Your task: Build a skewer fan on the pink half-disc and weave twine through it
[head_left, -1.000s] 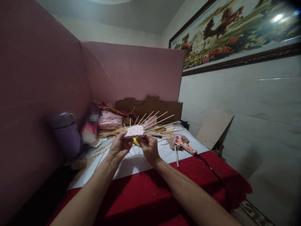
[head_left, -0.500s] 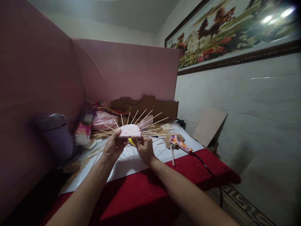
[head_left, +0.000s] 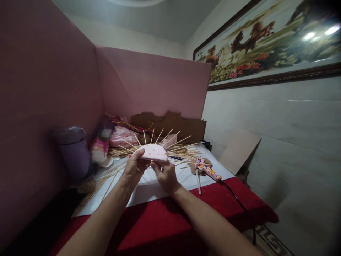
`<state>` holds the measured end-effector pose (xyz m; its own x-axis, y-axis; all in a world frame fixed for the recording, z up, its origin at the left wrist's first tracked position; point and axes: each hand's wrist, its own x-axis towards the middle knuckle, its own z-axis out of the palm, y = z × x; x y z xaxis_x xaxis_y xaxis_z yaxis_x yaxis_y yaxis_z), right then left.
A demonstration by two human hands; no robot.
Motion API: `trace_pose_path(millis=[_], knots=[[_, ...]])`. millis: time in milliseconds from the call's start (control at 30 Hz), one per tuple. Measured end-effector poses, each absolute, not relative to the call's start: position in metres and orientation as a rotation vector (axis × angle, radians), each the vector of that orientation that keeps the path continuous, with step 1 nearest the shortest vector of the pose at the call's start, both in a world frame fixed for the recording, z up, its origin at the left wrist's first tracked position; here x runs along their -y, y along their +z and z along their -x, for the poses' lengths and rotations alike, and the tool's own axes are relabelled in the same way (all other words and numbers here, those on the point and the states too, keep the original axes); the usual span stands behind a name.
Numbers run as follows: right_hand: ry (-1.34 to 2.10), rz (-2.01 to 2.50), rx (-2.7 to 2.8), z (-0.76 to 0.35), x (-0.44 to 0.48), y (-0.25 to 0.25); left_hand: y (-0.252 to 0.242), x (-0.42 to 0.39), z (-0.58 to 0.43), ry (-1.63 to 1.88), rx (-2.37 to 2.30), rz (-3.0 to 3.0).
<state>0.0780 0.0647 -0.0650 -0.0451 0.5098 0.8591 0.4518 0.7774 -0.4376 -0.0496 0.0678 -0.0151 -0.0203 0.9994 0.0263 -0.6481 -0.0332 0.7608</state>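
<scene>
The left hand point(head_left: 135, 167) grips one end of the spotted half-round pad point(head_left: 154, 153), thumb on top; the right hand point(head_left: 166, 177) seems to pinch its straight edge, both above the table point(head_left: 165, 227). Thin sticks point(head_left: 145, 137) already fan around its curve. The glue gun point(head_left: 209, 171) lies aside, and loose sticks point(head_left: 93, 193) remain unused; whether more belong is unclear.

Obstacle near right hand point(head_left: 167, 176): glue gun point(head_left: 208, 171)

Half-disc point(head_left: 153, 153) now tipped up, w/ more face vis.
</scene>
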Motion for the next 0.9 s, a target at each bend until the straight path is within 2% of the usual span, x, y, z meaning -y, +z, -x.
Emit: trace_pose_path(millis=[533, 900], knots=[[0.143, 0.754, 1.724, -0.079, -0.0601, -0.0658, -0.0231, -0.0703, 0.0475, 1.495, -0.691, -0.641], [-0.047, 0.766, 1.808, -0.0773, -0.0606, -0.0668, -0.0186, -0.0679, 0.0485, 1.509, -0.626, -0.668]])
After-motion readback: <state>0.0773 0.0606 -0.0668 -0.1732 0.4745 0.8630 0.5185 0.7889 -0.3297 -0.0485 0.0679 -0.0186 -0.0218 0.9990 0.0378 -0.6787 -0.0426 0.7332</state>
